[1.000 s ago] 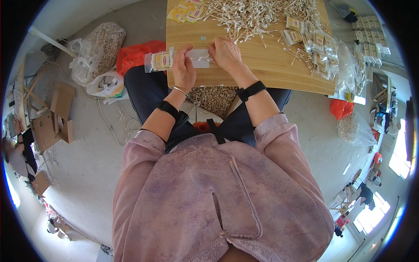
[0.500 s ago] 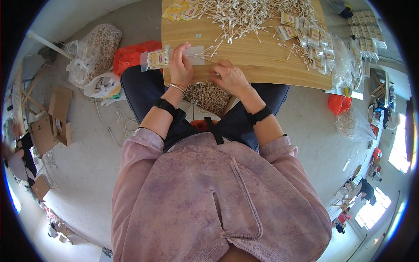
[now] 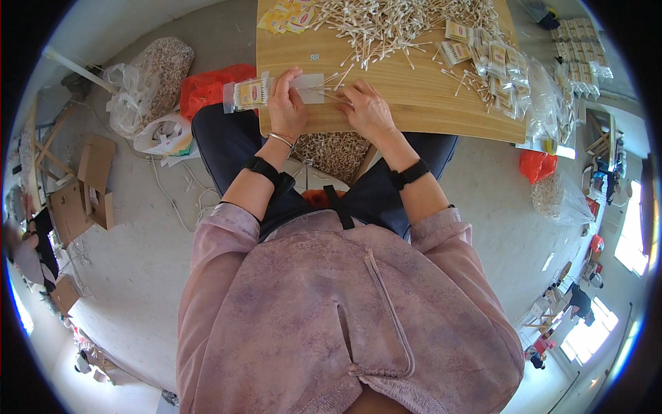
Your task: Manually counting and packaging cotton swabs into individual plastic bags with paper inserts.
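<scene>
At the table's left front corner lies a clear plastic packet of cotton swabs (image 3: 249, 94) with a yellow label inside. My left hand (image 3: 285, 105) is closed on the packet's right end, its thumb and fingers hiding that part. A pale, flat translucent piece (image 3: 312, 88) shows just right of these fingers, with a few swabs across it. My right hand (image 3: 369, 110) is closed in a pinch on thin cotton swabs (image 3: 338, 99) pointing toward my left hand; how many is hidden. Farther back on the table spreads a large heap of loose cotton swabs (image 3: 393, 27).
Yellow cards (image 3: 286, 15) lie at the table's far left. Filled packets (image 3: 503, 65) pile up at its right edge, beside clear plastic bags (image 3: 545, 96). A box of swabs (image 3: 334, 152) sits below the front edge. A red bag (image 3: 210, 88) lies left of the table.
My right hand has moved from the table's front edge up and slightly right, over the tabletop, beside the swabs. My left hand stays on the packet.
</scene>
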